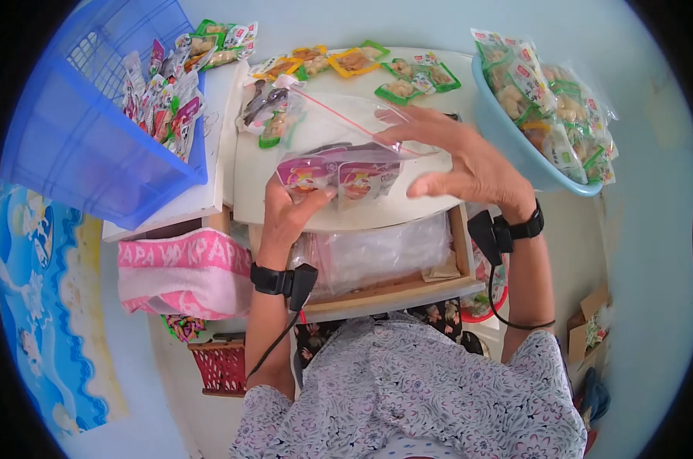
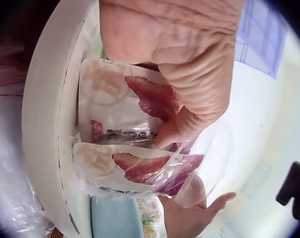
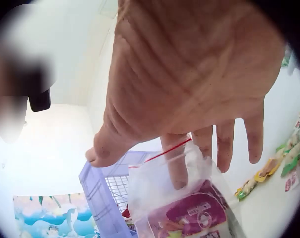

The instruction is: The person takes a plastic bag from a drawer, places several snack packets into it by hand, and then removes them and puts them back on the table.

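A clear zip bag [image 1: 327, 126] with a red seal line lies over the white table, with purple-and-white snack packets [image 1: 304, 174] in its lower part. My left hand [image 1: 289, 210] grips the packets through the plastic, thumb on top, as the left wrist view also shows with two packets [image 2: 140, 168]. My right hand [image 1: 469, 164] is spread at the bag's right side, fingers extended toward its mouth. In the right wrist view the fingers of the right hand [image 3: 189, 79] hang straight, one of them behind or inside the clear plastic near the red line [image 3: 170, 149].
Green and yellow packets [image 1: 354, 61] lie along the table's back. A blue basket [image 1: 94, 130] of packets stands left, a light blue basin [image 1: 515, 130] of filled bags right. Below the tabletop, an open drawer [image 1: 392, 256] holds clear bags. A pink-and-white towel [image 1: 185, 275] hangs left.
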{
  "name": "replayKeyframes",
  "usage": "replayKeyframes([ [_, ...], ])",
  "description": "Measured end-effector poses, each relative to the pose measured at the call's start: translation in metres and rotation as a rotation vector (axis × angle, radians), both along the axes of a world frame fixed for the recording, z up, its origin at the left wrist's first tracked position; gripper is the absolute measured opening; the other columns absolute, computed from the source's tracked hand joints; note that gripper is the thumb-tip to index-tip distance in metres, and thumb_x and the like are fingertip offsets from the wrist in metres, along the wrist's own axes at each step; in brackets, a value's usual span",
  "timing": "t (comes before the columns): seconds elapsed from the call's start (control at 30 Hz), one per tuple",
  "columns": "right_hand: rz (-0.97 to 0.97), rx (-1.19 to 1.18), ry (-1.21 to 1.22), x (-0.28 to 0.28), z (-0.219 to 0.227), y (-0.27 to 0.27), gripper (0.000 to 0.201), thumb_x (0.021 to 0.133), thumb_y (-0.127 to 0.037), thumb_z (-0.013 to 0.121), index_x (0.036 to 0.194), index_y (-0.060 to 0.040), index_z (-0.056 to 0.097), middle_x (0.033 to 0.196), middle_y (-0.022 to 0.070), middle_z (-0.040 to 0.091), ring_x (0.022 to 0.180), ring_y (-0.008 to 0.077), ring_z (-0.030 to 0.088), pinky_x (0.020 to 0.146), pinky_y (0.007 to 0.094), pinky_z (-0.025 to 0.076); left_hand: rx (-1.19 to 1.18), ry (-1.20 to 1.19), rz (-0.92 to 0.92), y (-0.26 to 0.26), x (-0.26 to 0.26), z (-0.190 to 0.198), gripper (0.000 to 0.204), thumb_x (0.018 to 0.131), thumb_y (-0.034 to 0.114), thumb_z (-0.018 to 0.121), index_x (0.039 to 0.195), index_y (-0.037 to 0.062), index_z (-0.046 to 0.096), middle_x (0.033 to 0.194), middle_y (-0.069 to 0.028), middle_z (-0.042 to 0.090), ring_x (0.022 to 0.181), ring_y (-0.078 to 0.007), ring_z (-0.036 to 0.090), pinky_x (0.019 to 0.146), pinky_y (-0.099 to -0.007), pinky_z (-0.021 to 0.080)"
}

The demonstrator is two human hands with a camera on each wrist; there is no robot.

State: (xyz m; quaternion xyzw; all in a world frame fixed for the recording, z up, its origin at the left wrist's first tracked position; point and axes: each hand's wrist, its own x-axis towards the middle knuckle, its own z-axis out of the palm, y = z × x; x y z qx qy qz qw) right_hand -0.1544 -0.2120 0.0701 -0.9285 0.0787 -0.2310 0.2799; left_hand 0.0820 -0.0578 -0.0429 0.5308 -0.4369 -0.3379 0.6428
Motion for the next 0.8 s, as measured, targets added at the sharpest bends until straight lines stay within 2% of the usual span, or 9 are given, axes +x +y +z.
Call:
replayKeyframes([
  [0.13,-0.112,-0.059,0.023,0.004,-0.019,0.003,0.039,0.09,-0.019,0.079,0.126,-0.0061,0.073,0.137,0.0164,0.067,0.131,0.0339,0.059,0.11,0.045,0.047,-0.052,0.008,0.019,-0.004,-0.002,-0.004,0.029,0.081,0.004,0.078,0.108,-0.0035,0.07,0.097,-0.0057,0.074,0.085,-0.0131,0.067,0.08,-0.0294,0.053],
  [0.17,-0.14,-0.055,-0.094,0.007,-0.02,0.001,0.031,0.089,-0.005,0.077,0.12,-0.0033,0.074,0.122,0.0138,0.074,0.118,0.0284,0.067,0.105,0.0407,0.051,-0.067,0.014,0.025,-0.005,-0.003,-0.004,0.027,0.082,0.004,0.079,0.107,-0.0031,0.071,0.096,-0.0051,0.074,0.084,-0.0122,0.067,0.079,-0.0289,0.052],
  [0.27,-0.175,-0.02,-0.231,0.009,0.004,-0.002,0.021,0.091,0.0,0.073,0.112,-0.0013,0.074,0.111,0.0105,0.076,0.105,0.0232,0.07,0.098,0.0364,0.053,-0.096,-0.021,0.021,-0.007,-0.004,0.002,0.025,0.083,0.005,0.08,0.106,-0.0022,0.072,0.096,-0.004,0.075,0.084,-0.0103,0.066,0.079,-0.0277,0.052],
  [0.3,-0.127,-0.088,-0.369,0.015,0.002,-0.007,0.014,0.09,-0.002,0.074,0.104,-0.0021,0.073,0.102,0.0104,0.075,0.091,0.0229,0.071,0.079,0.0321,0.056,-0.105,-0.043,0.014,-0.008,-0.003,0.005,0.025,0.084,0.006,0.08,0.106,-0.002,0.072,0.097,-0.0038,0.075,0.084,-0.0099,0.066,0.078,-0.0273,0.053],
  [0.4,-0.2,0.049,-0.382,0.019,-0.002,-0.001,0.008,0.093,-0.002,0.072,0.101,-0.0005,0.072,0.102,0.0081,0.075,0.092,0.0192,0.071,0.08,0.0324,0.056,-0.052,0.006,-0.061,-0.018,0.003,-0.006,0.027,0.084,0.006,0.081,0.108,-0.001,0.071,0.098,-0.0038,0.075,0.086,-0.0101,0.066,0.08,-0.0274,0.053],
  [0.6,-0.267,0.518,-0.664,0.006,-0.01,0.008,0.05,0.093,-0.009,0.076,0.138,-0.0002,0.055,0.116,0.0158,0.072,0.108,0.0231,0.07,0.095,0.0356,0.055,-0.041,-0.079,-0.052,-0.012,0.005,-0.01,0.03,0.084,0.006,0.081,0.111,0.001,0.069,0.1,-0.0033,0.074,0.089,-0.0095,0.066,0.081,-0.0279,0.053],
  [0.63,-0.235,0.44,-0.663,0.005,-0.014,0.001,0.078,0.089,-0.017,0.083,0.152,-0.0016,0.04,0.124,0.0211,0.069,0.117,0.0257,0.067,0.105,0.0385,0.051,-0.034,-0.065,-0.045,-0.012,0.005,-0.009,0.03,0.084,0.006,0.081,0.111,0.0009,0.07,0.1,-0.0033,0.074,0.089,-0.0094,0.065,0.081,-0.0279,0.053],
  [0.73,-0.169,0.447,-0.666,0.005,-0.033,0.003,0.086,0.084,-0.025,0.088,0.153,-0.0027,0.041,0.132,0.0191,0.067,0.122,0.0272,0.065,0.111,0.0409,0.047,-0.021,-0.05,-0.032,-0.014,0.005,-0.009,0.03,0.084,0.007,0.081,0.111,0.0008,0.07,0.1,-0.0031,0.074,0.088,-0.0091,0.065,0.081,-0.0278,0.053],
  [0.8,-0.16,0.492,-0.476,0.009,-0.055,-0.005,0.078,0.084,-0.022,0.087,0.149,-0.0026,0.048,0.128,0.0148,0.07,0.117,0.0241,0.066,0.107,0.0387,0.049,-0.008,-0.07,-0.031,-0.013,0.007,-0.012,0.03,0.084,0.007,0.082,0.111,0.0009,0.07,0.1,-0.003,0.074,0.088,-0.0089,0.065,0.08,-0.0273,0.052],
])
